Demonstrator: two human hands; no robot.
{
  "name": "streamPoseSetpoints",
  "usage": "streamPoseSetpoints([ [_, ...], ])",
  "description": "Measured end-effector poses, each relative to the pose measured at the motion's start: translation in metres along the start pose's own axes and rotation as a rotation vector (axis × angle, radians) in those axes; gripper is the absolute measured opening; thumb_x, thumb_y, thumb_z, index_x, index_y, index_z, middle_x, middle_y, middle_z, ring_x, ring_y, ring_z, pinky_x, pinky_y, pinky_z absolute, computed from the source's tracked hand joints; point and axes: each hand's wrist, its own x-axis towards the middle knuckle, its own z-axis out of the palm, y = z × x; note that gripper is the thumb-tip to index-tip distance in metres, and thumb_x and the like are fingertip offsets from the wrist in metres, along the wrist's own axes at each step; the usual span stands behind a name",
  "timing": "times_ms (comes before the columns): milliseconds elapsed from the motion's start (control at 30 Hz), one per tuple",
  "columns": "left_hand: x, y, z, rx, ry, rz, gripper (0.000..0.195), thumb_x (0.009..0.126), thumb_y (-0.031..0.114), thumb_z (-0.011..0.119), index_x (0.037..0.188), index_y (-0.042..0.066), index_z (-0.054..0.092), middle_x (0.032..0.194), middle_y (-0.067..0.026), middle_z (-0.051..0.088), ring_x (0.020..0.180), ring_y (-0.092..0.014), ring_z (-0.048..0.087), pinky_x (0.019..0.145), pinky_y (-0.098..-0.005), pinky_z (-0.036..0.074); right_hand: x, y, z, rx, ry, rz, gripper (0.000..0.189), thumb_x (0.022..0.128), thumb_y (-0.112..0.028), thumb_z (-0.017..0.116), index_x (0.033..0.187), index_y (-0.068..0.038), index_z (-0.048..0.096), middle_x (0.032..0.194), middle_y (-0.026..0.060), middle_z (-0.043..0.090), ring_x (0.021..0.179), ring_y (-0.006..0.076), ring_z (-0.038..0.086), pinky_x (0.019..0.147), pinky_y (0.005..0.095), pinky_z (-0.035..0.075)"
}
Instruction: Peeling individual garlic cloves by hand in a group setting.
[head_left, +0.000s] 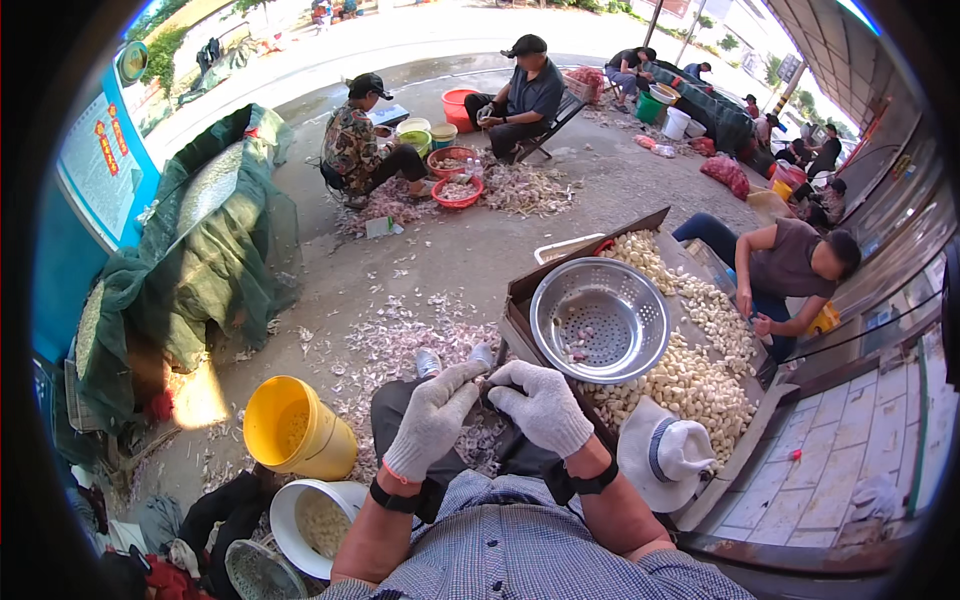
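Observation:
My left hand (431, 424), in a white knit glove, has its thumb and fingers pinched on a small brownish piece (481, 381), perhaps a garlic clove; the fingers largely hide it. Close beside it, my right hand (544, 409) wears a matching glove. Its fingers curl inward, and whatever lies inside them is hidden. Just beyond the right hand a perforated steel colander (600, 319) holds a few pinkish cloves (576, 356). It rests at the edge of a tray table (694, 259) heaped with peeled garlic cloves (675, 382).
A white hat (664, 454) lies on the table's near side. To my left stand a yellow bucket (300, 427) and a white bucket (315, 517) with cloves. Garlic skins (420, 330) litter the ground. One person (795, 277) sits across the table; others sit farther off.

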Motion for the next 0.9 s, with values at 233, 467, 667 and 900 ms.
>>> streamPoseSetpoints([
  [233, 0.005, -0.016, -0.001, -0.517, 0.018, -0.255, 0.02, 0.107, 0.016, 0.055, 0.118, 0.003, 0.064, 0.086, -0.0002, 0.063, 0.068, -0.008, 0.055, 0.063, -0.0226, 0.046, -0.002, -0.001, 0.008, 0.079, -0.023, -0.037, 0.015, 0.096, -0.007, 0.071, 0.108, 0.001, 0.074, 0.085, 0.0075, 0.073, 0.075, 0.0116, 0.067, 0.069, 0.0284, 0.054],
  [467, 0.004, -0.017, -0.006, -0.973, -0.058, -0.214, 0.021, 0.11, 0.015, 0.045, 0.118, 0.003, 0.06, 0.085, -0.0056, 0.06, 0.068, -0.013, 0.053, 0.063, -0.026, 0.045, -0.006, 0.001, -0.004, 0.633, -0.135, 0.214, 0.011, 0.099, -0.011, 0.068, 0.106, -0.003, 0.071, 0.083, -0.0007, 0.065, 0.064, 0.0036, 0.055, 0.056, 0.0185, 0.041],
  [667, -0.001, -0.004, -0.004, -0.961, -0.092, -0.159, 0.02, 0.111, 0.016, 0.046, 0.121, 0.003, 0.059, 0.083, -0.0051, 0.059, 0.066, -0.014, 0.052, 0.062, -0.0284, 0.044, -0.007, 0.014, 0.0, 0.957, -0.2, 0.252, 0.012, 0.099, -0.016, 0.07, 0.104, -0.006, 0.067, 0.087, 0.0021, 0.066, 0.066, 0.0075, 0.056, 0.056, 0.0207, 0.041],
  [900, -0.004, -0.004, -0.005, -1.316, -0.259, -0.074, 0.024, 0.112, 0.025, 0.048, 0.119, 0.006, 0.061, 0.082, -0.0035, 0.059, 0.065, -0.015, 0.051, 0.061, -0.0279, 0.044, -0.009, 0.012, 0.004, 1.312, -0.33, 0.112, 0.018, 0.098, -0.019, 0.073, 0.107, -0.006, 0.064, 0.09, 0.0056, 0.067, 0.068, 0.0119, 0.057, 0.059, 0.0225, 0.043],
])
